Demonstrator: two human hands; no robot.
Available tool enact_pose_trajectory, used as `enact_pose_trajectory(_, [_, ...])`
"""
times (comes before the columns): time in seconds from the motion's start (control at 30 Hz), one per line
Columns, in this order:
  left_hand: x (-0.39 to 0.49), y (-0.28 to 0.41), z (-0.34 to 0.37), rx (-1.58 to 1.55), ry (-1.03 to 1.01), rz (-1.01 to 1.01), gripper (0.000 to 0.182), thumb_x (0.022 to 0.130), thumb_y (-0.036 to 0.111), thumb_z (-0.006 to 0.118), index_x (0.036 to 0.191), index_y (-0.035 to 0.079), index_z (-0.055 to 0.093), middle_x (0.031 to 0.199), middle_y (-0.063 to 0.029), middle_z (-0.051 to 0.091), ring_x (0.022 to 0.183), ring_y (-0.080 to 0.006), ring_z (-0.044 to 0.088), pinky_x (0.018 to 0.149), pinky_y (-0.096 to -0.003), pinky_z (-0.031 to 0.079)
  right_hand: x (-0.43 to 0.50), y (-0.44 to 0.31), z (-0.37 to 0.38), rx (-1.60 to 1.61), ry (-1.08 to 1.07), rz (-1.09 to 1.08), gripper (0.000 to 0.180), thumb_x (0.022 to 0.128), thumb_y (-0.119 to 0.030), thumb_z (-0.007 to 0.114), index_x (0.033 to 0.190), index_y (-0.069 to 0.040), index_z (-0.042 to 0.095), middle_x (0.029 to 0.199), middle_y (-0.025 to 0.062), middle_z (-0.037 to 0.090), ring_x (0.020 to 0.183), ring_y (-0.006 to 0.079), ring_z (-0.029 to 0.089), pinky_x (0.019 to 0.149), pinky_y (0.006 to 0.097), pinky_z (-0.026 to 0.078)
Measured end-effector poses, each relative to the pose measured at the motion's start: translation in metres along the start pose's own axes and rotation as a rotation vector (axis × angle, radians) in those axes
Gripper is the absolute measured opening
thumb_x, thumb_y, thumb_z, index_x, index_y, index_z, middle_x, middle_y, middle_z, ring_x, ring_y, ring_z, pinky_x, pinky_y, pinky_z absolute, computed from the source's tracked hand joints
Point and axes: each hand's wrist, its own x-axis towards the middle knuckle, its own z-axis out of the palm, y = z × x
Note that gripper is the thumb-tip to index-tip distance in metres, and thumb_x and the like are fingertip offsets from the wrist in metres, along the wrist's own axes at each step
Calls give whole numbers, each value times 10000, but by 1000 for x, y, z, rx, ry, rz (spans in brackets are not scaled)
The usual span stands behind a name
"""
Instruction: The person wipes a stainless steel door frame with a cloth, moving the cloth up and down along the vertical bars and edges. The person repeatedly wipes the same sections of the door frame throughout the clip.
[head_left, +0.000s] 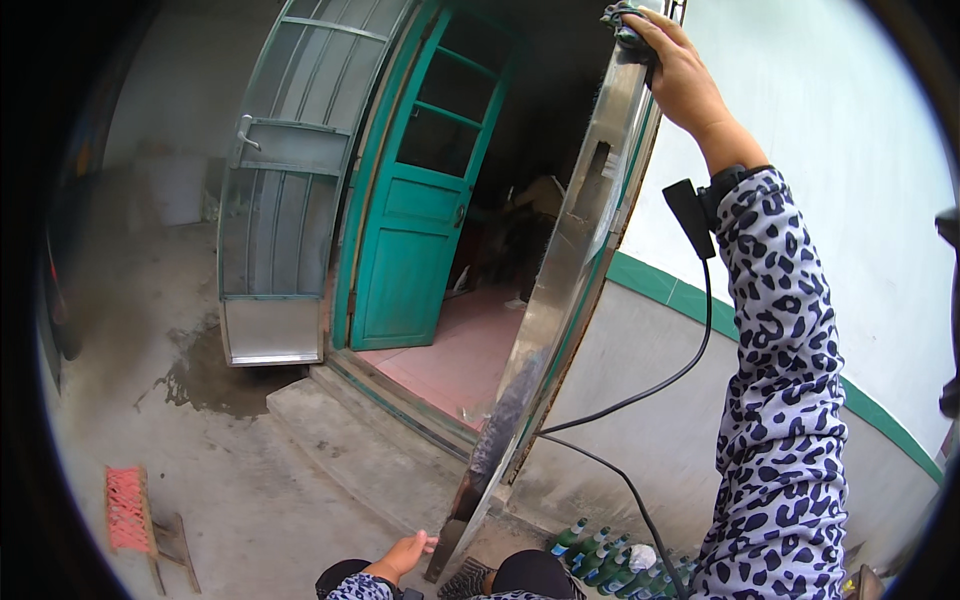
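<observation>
High at the upper right, my right hand (682, 79) is closed around a dark wet-looking cloth (628, 22) and presses it to the top of a metal door leaf (559, 247). That leaf is seen nearly edge-on, with a lock slot cut in its edge. Down at the bottom, my left hand (405, 556) is beside the leaf's lower end, its fingers pointing toward it. Nothing shows in this hand; whether the fingertips touch the metal I cannot tell.
A barred metal screen door (281, 225) and a green wooden door (412, 232) stand swung out around the doorway. Below is a concrete step (352, 435), with a wet patch (217, 375) nearby. Green bottles (600, 559) stand by the wall. A small stool (131, 506) sits left. A black cable (709, 315) hangs from my right wrist.
</observation>
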Motion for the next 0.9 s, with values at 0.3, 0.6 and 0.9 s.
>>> enact_pose_trajectory(0.3, [-9, 6, 2, 82, 1, 28, 745, 1018, 589, 203, 1275, 31, 625, 1146, -150, 685, 1029, -240, 645, 975, -365, 449, -82, -51, 43, 29, 289, 63, 601, 846, 142, 392, 1390, -82, 515, 1482, 142, 430, 1382, 323, 399, 1151, 357, 310])
enact_pose_trajectory(0.6, [-13, 15, 6, 14, -10, 77, 645, 1048, 510, 269, 1321, 13, 577, 1297, -120, 615, 986, -205, 639, 956, -335, 458, -160, -152, 75, 206, 367, 389, 649, 783, 192, 440, 1376, -56, 533, 1483, 179, 419, 1355, 383, 417, 1119, 400, 355])
enact_pose_trajectory(0.9, [-19, 18, 2, 101, -8, 60, 642, 1046, 511, 279, 1375, 18, 527, 1269, -130, 603, 1018, -214, 621, 941, -348, 461, -286, -269, 122, 344, 233, 646, 585, 730, 160, 594, 1279, -43, 593, 1475, 192, 416, 1355, 400, 417, 1106, 450, 377])
